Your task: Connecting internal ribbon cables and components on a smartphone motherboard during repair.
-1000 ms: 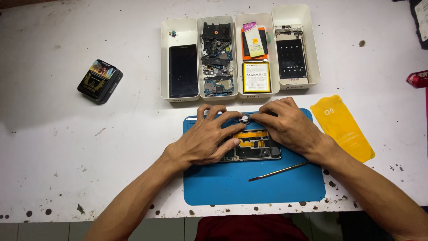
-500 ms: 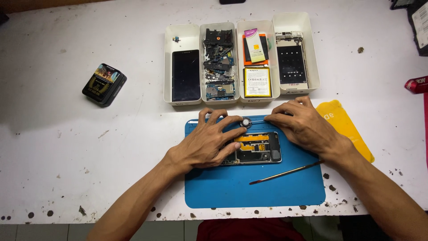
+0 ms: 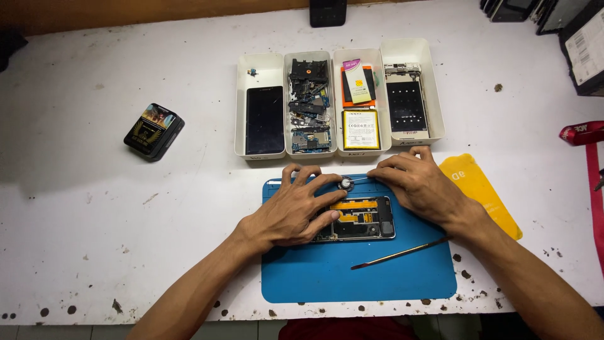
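Clearly the left hand [image 3: 296, 211] lies spread flat on the opened phone [image 3: 358, 219], pinning it to the blue mat [image 3: 358, 277]; the right hand [image 3: 418, 182], fingers pinched on thin tweezers [image 3: 360, 179], meets a small round part [image 3: 345, 183] just beyond the left fingertips; a slip could flick that part away, or the slim metal tool [image 3: 399, 254] near the right wrist could get knocked.

Black-gold packet [image 3: 153, 131], far left
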